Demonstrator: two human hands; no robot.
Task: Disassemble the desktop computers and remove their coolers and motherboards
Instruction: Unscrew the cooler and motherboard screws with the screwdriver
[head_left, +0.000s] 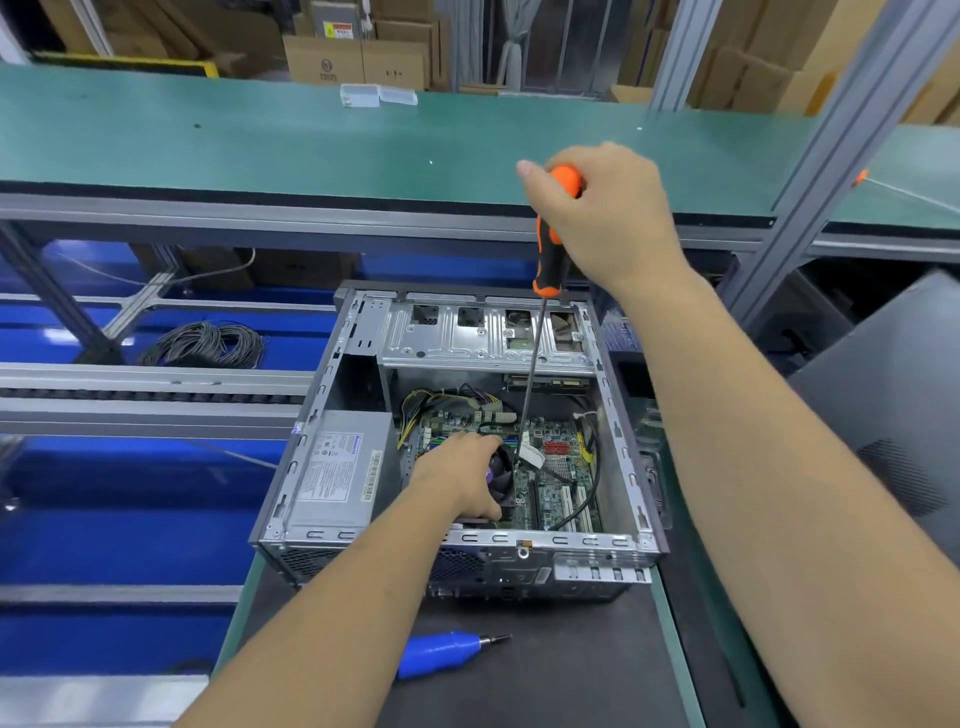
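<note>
The cooler (501, 480) sits on the motherboard (558, 467) inside the open case (332, 467). The left hand (462, 478) curls around the cooler while the right hand (608, 213) grips the long screwdriver (553, 244), whose tip is beside the fan. This looks like unscrewing the cooler; next the tip must stay seated in the screw.

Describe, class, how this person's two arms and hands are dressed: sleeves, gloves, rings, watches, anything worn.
Both forearms are bare to the frame edge, with no sleeve showing. The left hand and right hand wear no gloves, and no ring, watch or wristband is visible on either.
</note>
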